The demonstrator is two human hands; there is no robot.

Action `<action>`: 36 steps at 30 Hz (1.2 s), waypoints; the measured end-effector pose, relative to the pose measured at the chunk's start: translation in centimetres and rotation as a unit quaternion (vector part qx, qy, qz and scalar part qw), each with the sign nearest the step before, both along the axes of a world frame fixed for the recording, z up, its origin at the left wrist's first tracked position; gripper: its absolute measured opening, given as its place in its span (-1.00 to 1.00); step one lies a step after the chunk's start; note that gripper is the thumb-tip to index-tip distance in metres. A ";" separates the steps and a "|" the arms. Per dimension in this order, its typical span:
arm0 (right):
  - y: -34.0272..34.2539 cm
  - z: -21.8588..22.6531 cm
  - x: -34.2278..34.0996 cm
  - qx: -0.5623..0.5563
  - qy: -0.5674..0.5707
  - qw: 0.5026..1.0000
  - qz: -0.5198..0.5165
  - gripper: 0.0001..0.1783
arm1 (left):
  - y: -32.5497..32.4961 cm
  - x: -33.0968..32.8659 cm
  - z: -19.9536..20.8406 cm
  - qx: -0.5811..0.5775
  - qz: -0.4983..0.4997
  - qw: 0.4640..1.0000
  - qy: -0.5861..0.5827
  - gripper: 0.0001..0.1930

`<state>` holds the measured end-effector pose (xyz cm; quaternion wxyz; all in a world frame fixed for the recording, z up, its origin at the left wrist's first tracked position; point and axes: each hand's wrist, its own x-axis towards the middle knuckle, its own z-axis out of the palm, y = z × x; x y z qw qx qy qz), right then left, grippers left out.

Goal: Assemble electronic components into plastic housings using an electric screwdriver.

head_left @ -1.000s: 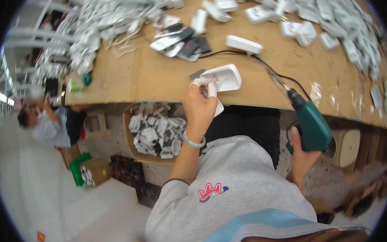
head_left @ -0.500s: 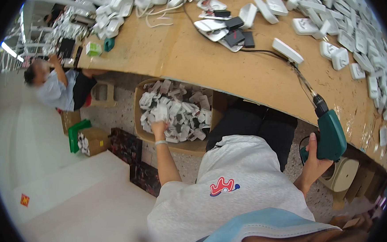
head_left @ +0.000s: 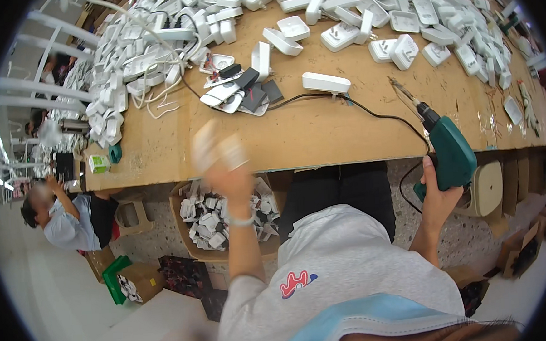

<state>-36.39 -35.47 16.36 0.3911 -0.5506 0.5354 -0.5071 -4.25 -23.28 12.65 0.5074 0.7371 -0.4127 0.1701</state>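
My left hand [head_left: 231, 180] is over the front edge of the table, smeared by motion. Blurred white plastic pieces [head_left: 232, 153] show at its fingers; their exact shape cannot be made out. Below it stands a cardboard box [head_left: 186, 238] filled with white plastic housings [head_left: 210, 223]. My right hand [head_left: 435, 192] is wrapped round the handle of a green pistol-grip power tool [head_left: 454, 150]. Its black nose and long thin metal tip point up and left over the table. Left of that tip lies a single white housing [head_left: 326, 81] on the tabletop.
Piles of white housings [head_left: 416, 11] cover the back of the brown table [head_left: 271, 142]. Black blocks [head_left: 253, 97] lie among opened white parts. A black cord [head_left: 376, 113] crosses the tabletop. At far left a person [head_left: 70, 220] sits by the table. A beige stool [head_left: 486, 185] stands at right.
My left hand has risen out of the box to above the table edge, white pieces with it. The view has turned right. My right hand still grips the power tool.
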 end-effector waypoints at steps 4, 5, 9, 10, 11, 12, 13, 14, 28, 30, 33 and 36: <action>0.5 -0.2 -0.3 -0.012 -0.006 1.000 0.007 -0.77 | -12.9 -1.3 -0.6 0.180 -0.197 0.929 -0.255 -0.59; 0.6 -0.2 -0.6 -0.013 -0.001 1.000 0.005 -0.74 | -14.2 -0.7 -1.9 0.236 -0.237 0.890 -0.310 -0.63; 1.1 -0.9 -1.8 -0.015 -0.025 1.000 -0.006 -0.72 | -11.5 -3.5 0.0 0.157 -0.247 0.892 -0.344 -0.78; 1.1 -0.9 -2.0 -0.010 -0.030 0.999 -0.005 -0.72 | -9.5 -4.4 0.0 0.140 -0.249 0.906 -0.313 -0.79; 0.8 -1.2 -1.8 0.006 -0.019 1.000 -0.006 -0.72 | -7.7 -5.1 -1.5 0.180 -0.251 0.902 -0.302 -0.78; 0.6 -1.3 -1.8 0.019 -0.009 1.000 -0.008 -0.72 | -6.4 -5.7 -2.9 0.217 -0.253 0.897 -0.291 -0.77; 0.4 -1.5 -1.7 0.018 -0.005 1.000 0.000 -0.72 | -5.7 -6.1 -3.7 0.220 -0.249 0.896 -0.294 -0.77; 0.4 -1.6 -1.5 0.020 -0.009 1.000 0.004 -0.72 | -5.3 -6.4 -4.5 0.225 -0.242 0.897 -0.294 -0.77; 0.7 -0.7 0.3 0.033 -0.026 0.999 -0.003 -0.79 | -10.3 17.1 -1.1 0.193 0.038 0.976 0.098 -0.78; 0.8 -0.7 0.1 0.031 -0.020 0.999 -0.009 -0.78 | -9.8 15.9 0.8 0.157 0.013 0.984 0.086 -0.81; 0.8 -0.9 -0.1 0.024 -0.012 1.000 -0.005 -0.78 | -8.2 14.4 3.4 0.003 -0.015 0.997 0.080 -0.83; 1.0 -1.0 -0.3 0.023 -0.009 1.000 0.006 -0.76 | -5.9 10.3 6.6 0.014 0.037 0.998 -0.047 -0.85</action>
